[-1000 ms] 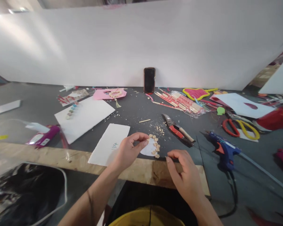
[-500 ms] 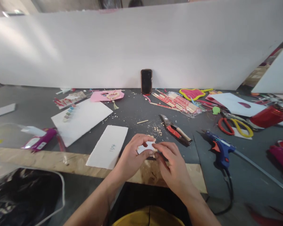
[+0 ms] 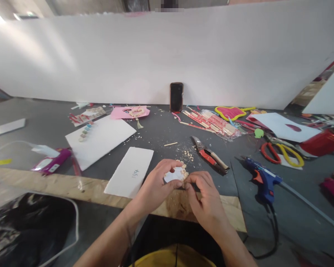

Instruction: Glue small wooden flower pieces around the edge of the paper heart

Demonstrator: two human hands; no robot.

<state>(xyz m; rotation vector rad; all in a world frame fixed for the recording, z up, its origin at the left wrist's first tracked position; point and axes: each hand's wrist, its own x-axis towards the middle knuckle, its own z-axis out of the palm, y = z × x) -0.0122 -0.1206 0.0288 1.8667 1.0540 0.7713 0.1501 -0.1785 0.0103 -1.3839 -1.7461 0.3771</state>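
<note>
My left hand (image 3: 157, 180) grips a small white card (image 3: 173, 175) with tan wood bits along its upper and right edges, thumb at the front and fingers behind. At the card's right edge, my right hand (image 3: 202, 189) pinches with thumb and index finger; what lies between the tips is too small to make out. Beyond the hands, tan wood chips (image 3: 188, 155) are scattered over the dark tabletop, near a short thin stick (image 3: 170, 144). Red-handled pruning shears (image 3: 209, 154) lie just right of the chips. A white card marked with handwriting (image 3: 130, 171) rests left of my left hand.
To the right lie a blue glue gun (image 3: 263, 178) with its cord, scissors (image 3: 281, 154) and a red can (image 3: 322, 142). A phone (image 3: 176, 97) leans on the white panel (image 3: 114, 63). Packaged sticks (image 3: 214, 124), white paper (image 3: 105, 137) and a purple device (image 3: 52, 161) lie around.
My right fingers have drawn into a tighter pinch at the card's right edge, and more of the wood-bit border shows. The whole view has shifted slightly.
</note>
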